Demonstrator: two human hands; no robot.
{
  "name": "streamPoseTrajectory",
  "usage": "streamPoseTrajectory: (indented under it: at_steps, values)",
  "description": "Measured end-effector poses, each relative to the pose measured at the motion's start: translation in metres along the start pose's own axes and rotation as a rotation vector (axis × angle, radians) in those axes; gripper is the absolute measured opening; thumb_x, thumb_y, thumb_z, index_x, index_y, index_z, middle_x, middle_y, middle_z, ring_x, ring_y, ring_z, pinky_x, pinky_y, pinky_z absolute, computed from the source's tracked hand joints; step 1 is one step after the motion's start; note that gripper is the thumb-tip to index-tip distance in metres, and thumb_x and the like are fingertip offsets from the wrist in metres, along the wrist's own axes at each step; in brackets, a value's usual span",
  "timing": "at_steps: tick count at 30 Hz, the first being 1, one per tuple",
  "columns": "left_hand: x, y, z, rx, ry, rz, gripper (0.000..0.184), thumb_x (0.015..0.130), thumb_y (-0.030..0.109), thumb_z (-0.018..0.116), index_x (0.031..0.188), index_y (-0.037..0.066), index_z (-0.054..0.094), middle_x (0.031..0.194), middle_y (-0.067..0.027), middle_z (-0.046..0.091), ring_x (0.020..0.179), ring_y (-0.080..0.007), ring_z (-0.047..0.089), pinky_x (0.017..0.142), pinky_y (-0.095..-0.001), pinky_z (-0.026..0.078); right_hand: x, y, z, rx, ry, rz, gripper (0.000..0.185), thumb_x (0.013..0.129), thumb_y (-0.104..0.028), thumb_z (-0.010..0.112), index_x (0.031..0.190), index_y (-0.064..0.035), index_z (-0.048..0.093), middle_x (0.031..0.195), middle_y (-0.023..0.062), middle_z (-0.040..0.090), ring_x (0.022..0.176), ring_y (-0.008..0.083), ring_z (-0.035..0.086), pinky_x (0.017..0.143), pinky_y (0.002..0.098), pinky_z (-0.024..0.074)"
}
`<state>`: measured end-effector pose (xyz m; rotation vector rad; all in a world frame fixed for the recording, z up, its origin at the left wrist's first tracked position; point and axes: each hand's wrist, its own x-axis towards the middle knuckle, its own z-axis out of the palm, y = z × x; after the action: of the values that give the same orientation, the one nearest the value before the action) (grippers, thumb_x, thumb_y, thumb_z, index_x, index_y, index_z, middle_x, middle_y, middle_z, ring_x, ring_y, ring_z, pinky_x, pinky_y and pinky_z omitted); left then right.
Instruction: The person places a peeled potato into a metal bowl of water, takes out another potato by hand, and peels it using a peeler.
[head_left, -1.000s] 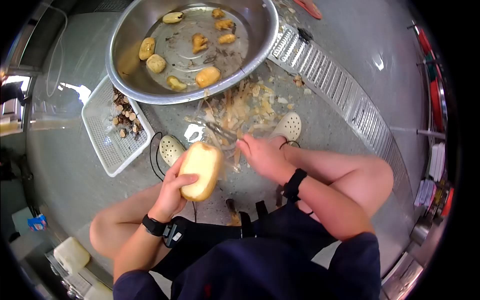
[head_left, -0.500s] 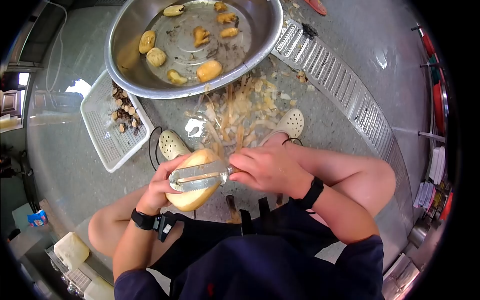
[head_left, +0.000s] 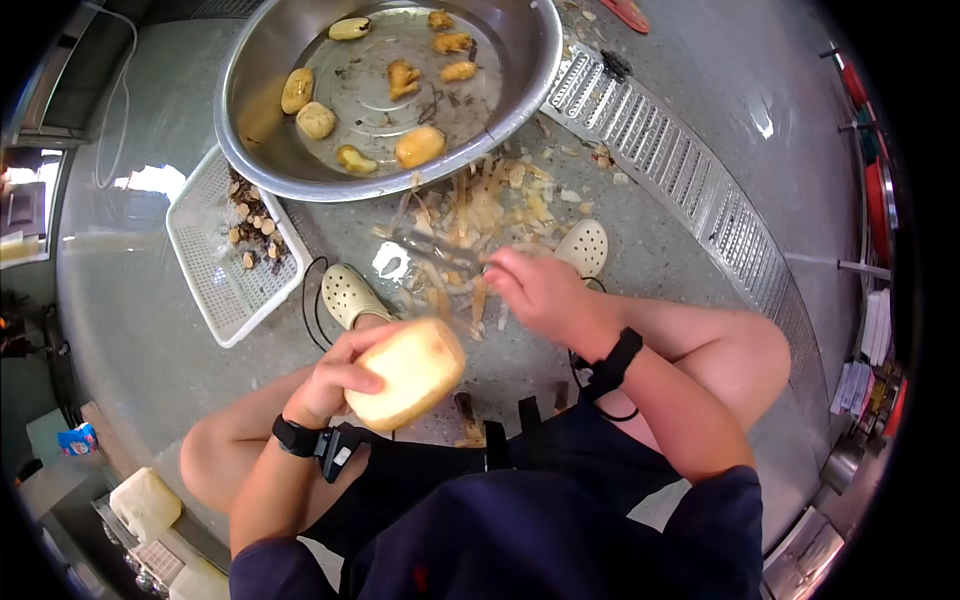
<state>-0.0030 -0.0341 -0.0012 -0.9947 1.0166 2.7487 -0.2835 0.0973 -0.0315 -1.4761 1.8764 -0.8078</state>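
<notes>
My left hand (head_left: 335, 378) is wrapped round the lower left side of a thick, pale yellow root vegetable (head_left: 412, 372). Its surface looks peeled, and its blunt end points up and right. My right hand (head_left: 545, 290) grips the handle of a wide-bladed peeler (head_left: 435, 248), whose blade is smeared by motion. The blade points left, above the root vegetable and apart from it. Beneath the peeler, a heap of peelings (head_left: 485, 205) lies on the wet floor.
A steel basin (head_left: 232, 130) ahead holds several yellowish root pieces (head_left: 420, 146) and dark scraps. Left of it stands a white plastic basket (head_left: 222, 300) with small cut pieces. A slotted metal drain cover (head_left: 660, 140) curves along the right. My feet in cream clogs (head_left: 585, 248) flank the peelings.
The peeler has left the root vegetable's surface and swung up and away over the peelings. My left hand has turned the root vegetable and shifted it slightly right.
</notes>
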Motion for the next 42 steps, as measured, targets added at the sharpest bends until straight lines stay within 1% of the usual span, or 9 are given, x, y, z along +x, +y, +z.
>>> streamPoseTrajectory:
  at_steps: [6, 12, 15, 21, 27, 30, 36, 40, 42]
  values:
    - [-0.006, 0.013, -0.003, -0.052, 0.105, 0.085, 0.096, 0.06, 0.021, 0.066, 0.148, -0.012, 0.044, 0.131, -0.0232, 0.065, 0.115, -0.0295, 0.067, 0.102, -0.0349, 0.052, -0.012, -0.034, -0.008, 0.004, -0.127, -0.352, 0.027, 0.101, -0.039, 0.059, 0.102, -0.0124, 0.06, 0.082, 0.0083, 0.066, 0.071, 0.0319, 0.067, 0.059, 0.0448, 0.0496]
    - [-0.003, 0.011, -0.009, -0.012, 0.0, 0.061, 0.096, 0.057, 0.025, 0.065, 0.144, -0.013, 0.049, 0.132, -0.0214, 0.063, 0.117, -0.0283, 0.065, 0.104, -0.0339, 0.049, -0.01, -0.035, -0.013, -0.105, -0.261, -0.447, 0.022, 0.1, -0.034, 0.062, 0.101, -0.0123, 0.06, 0.087, 0.004, 0.063, 0.077, 0.0259, 0.068, 0.064, 0.0411, 0.0495]
    - [-0.005, 0.015, 0.001, 0.054, 0.052, 0.005, 0.094, 0.057, 0.026, 0.066, 0.141, -0.013, 0.052, 0.131, -0.0203, 0.063, 0.117, -0.0283, 0.065, 0.104, -0.0335, 0.049, -0.007, -0.024, -0.008, -0.127, -0.187, -0.486, 0.027, 0.1, -0.04, 0.06, 0.096, -0.0141, 0.058, 0.075, 0.0059, 0.062, 0.067, 0.0287, 0.066, 0.054, 0.0418, 0.0482]
    - [-0.015, 0.004, -0.014, -0.083, -0.132, -0.084, 0.097, 0.051, 0.021, 0.07, 0.14, -0.012, 0.053, 0.128, -0.0212, 0.067, 0.112, -0.0293, 0.069, 0.102, -0.0325, 0.051, 0.009, 0.042, -0.013, -0.186, -0.101, -0.013, 0.03, 0.103, -0.04, 0.054, 0.099, -0.011, 0.059, 0.071, 0.0147, 0.065, 0.066, 0.0374, 0.066, 0.059, 0.0478, 0.0495]
    - [-0.003, 0.009, -0.013, -0.072, -0.028, 0.059, 0.098, 0.056, 0.022, 0.07, 0.146, -0.011, 0.047, 0.132, -0.0207, 0.064, 0.116, -0.0293, 0.067, 0.103, -0.0338, 0.051, 0.0, -0.004, 0.0, 0.138, 0.009, 0.061, 0.029, 0.105, -0.034, 0.053, 0.099, -0.007, 0.058, 0.076, 0.0214, 0.064, 0.073, 0.0425, 0.064, 0.064, 0.0486, 0.0482]
    - [-0.002, 0.009, -0.006, -0.088, 0.078, 0.112, 0.098, 0.055, 0.027, 0.07, 0.142, -0.012, 0.046, 0.122, -0.024, 0.067, 0.102, -0.0353, 0.071, 0.093, -0.0417, 0.058, 0.0, -0.017, 0.002, 0.36, -0.033, 0.108, 0.028, 0.105, -0.032, 0.055, 0.1, -0.0044, 0.057, 0.075, 0.0194, 0.064, 0.072, 0.0369, 0.065, 0.065, 0.0445, 0.0478]
    - [0.013, 0.002, 0.005, -0.021, 0.124, 0.244, 0.092, 0.07, 0.029, 0.072, 0.148, -0.006, 0.041, 0.133, -0.0235, 0.061, 0.116, -0.0343, 0.066, 0.101, -0.0445, 0.054, -0.007, -0.039, 0.023, 0.711, 0.033, 0.231, 0.036, 0.098, -0.032, 0.068, 0.112, 0.0006, 0.06, 0.085, 0.0137, 0.068, 0.079, 0.0234, 0.067, 0.072, 0.0379, 0.0504]
    - [0.033, -0.019, 0.015, -0.172, 0.18, 0.277, 0.07, 0.095, 0.023, 0.062, 0.156, 0.002, 0.034, 0.146, -0.0155, 0.054, 0.13, -0.0283, 0.058, 0.11, -0.0415, 0.047, -0.013, -0.062, 0.02, 0.6, 0.07, 0.205, 0.04, 0.096, -0.029, 0.071, 0.119, 0.0013, 0.061, 0.101, 0.0178, 0.071, 0.092, 0.0275, 0.069, 0.083, 0.036, 0.0524]
    - [0.029, -0.018, 0.022, -0.197, 0.199, 0.205, 0.066, 0.097, 0.022, 0.06, 0.155, 0.002, 0.035, 0.145, -0.0159, 0.055, 0.129, -0.0288, 0.058, 0.11, -0.0428, 0.047, -0.017, -0.061, 0.022, 0.602, 0.038, 0.256, 0.038, 0.097, -0.029, 0.07, 0.12, 0.0007, 0.062, 0.103, 0.0179, 0.071, 0.092, 0.0299, 0.069, 0.082, 0.037, 0.0525]
